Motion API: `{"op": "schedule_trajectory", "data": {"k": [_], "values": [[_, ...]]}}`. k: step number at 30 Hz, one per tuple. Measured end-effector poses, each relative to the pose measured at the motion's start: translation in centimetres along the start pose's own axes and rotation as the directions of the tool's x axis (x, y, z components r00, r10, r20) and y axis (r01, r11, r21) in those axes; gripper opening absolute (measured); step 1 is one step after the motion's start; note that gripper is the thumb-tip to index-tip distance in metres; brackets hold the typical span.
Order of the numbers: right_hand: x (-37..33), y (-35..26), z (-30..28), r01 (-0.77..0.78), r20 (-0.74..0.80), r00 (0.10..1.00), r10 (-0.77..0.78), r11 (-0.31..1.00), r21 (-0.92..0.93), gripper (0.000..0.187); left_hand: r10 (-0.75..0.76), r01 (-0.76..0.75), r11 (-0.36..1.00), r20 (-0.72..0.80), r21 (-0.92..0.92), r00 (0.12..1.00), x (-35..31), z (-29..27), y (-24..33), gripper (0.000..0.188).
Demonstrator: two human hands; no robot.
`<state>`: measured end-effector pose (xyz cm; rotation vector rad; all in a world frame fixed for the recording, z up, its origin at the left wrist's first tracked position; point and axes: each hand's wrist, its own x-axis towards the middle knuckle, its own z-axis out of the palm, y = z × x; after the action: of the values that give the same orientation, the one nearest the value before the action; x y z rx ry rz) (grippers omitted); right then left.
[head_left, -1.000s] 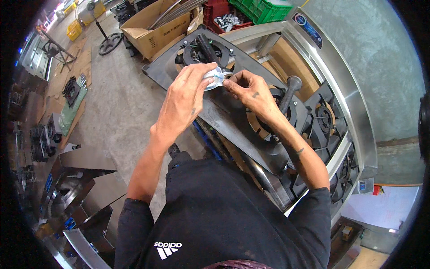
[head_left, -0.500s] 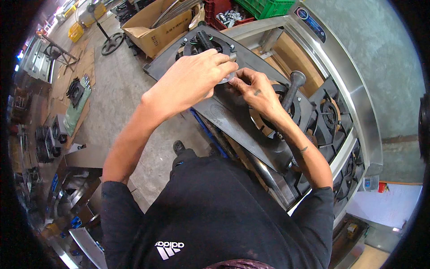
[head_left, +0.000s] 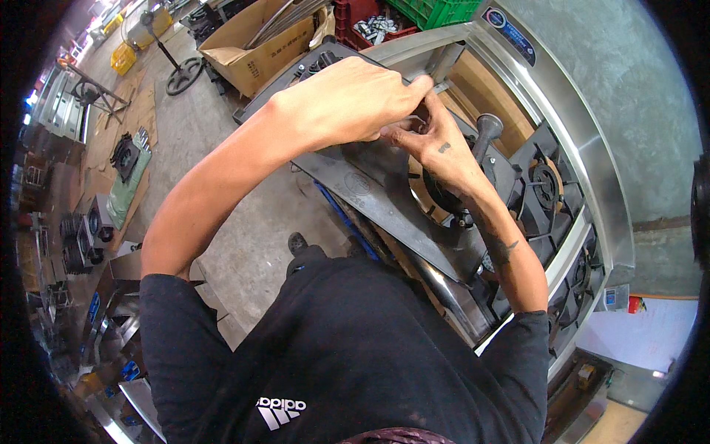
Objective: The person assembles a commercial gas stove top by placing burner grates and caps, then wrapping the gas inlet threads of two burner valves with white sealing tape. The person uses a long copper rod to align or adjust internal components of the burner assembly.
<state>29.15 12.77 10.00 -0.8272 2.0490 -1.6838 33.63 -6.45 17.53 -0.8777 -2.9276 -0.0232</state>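
Left hand (head_left: 364, 100) meets right hand (head_left: 440, 148) above the dark metal panel (head_left: 373, 189).
I can't tell what either pinches; the flared black pipe (head_left: 486, 138) lies rightward, slanting away, nearer the right hand.

steel stove frame (head_left: 592, 163) under dark burner plate (head_left: 388, 189) and black grates (head_left: 534, 209)

Compared with a second ago, the left hand (head_left: 370, 94) has travelled toward two o'clock, its forearm (head_left: 222, 176) swinging out toward ten, hiding the pale, translucent round piece and more of the far burner (head_left: 316, 66), while the right hand (head_left: 438, 143) has shifted slightly toward three.
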Motion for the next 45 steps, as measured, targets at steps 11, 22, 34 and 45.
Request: {"op": "schedule_trajectory", "data": {"k": [11, 22, 34, 45], "values": [[0.4, 0.6, 0.7, -0.15, -0.096, 0.977, 0.193, 0.928, 0.342, 0.036, 0.003, -0.04, 0.982, -0.2, -0.182, 0.98, -1.1, 1.1, -2.1, 0.034], [-0.1, 0.0, 0.5, 0.219, -0.15, 0.943, -0.299, 0.89, -0.4, 0.031, 0.047, -0.101, 0.962, -0.212, -0.253, 0.976, -0.5, 1.7, -2.5, 0.021], [0.6, 3.5, 0.6, -0.052, -0.258, 0.966, -0.028, 0.953, -0.299, 0.026, -0.007, -0.033, 0.922, -0.101, -0.385, 0.995, 0.1, 2.8, -2.2, 0.031], [-0.9, 2.1, 0.4, 0.117, -0.144, 0.955, -0.258, 0.777, -0.618, 0.022, 0.122, -0.135, 0.932, -0.059, -0.335, 0.991, 2.4, 4.0, -2.5, 0.026]]}}
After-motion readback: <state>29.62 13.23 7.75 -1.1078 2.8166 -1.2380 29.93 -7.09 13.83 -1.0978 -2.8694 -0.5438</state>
